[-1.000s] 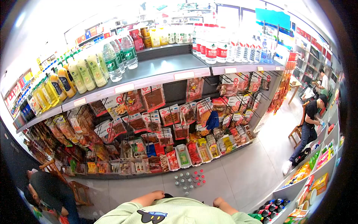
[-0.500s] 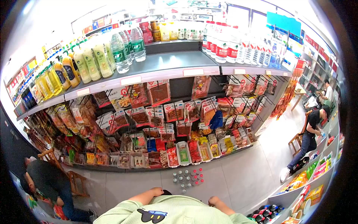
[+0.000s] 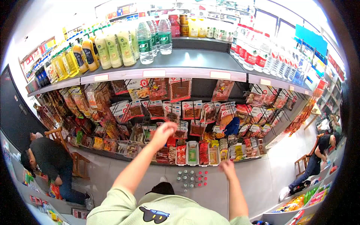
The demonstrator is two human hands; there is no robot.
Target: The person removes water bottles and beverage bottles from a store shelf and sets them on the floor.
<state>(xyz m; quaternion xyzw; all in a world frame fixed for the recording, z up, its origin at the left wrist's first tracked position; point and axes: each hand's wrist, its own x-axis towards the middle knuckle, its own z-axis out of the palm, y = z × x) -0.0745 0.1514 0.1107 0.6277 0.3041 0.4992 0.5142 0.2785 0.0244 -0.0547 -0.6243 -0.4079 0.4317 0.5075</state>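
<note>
My left hand [image 3: 165,134] is raised on an outstretched arm, in front of the hanging snack packets [image 3: 173,112]. Its fingers are loosely apart and somewhat blurred, with nothing visible in them. Lower and to the right, my right hand [image 3: 227,168] is also empty, its slightly blurred fingers apart, near the front of the snack trays [image 3: 213,153]. Between and below the hands, bottles with pale and red caps [image 3: 191,179] stand grouped on the floor. Above, water bottles with green labels [image 3: 145,43] stand on the grey shelf [image 3: 198,60].
Red-labelled water bottles [image 3: 252,56] line the shelf's right part; pale green bottles [image 3: 112,48] and yellow oil bottles [image 3: 69,62] its left. One person [image 3: 50,161] bends over at left, by a wooden chair [image 3: 79,165]. Another person [image 3: 318,153] is at right beside low shelving.
Both hands have risen from beside my body and reached forward, the left further up. The view has turned left, so the shelf appears shifted right.
</note>
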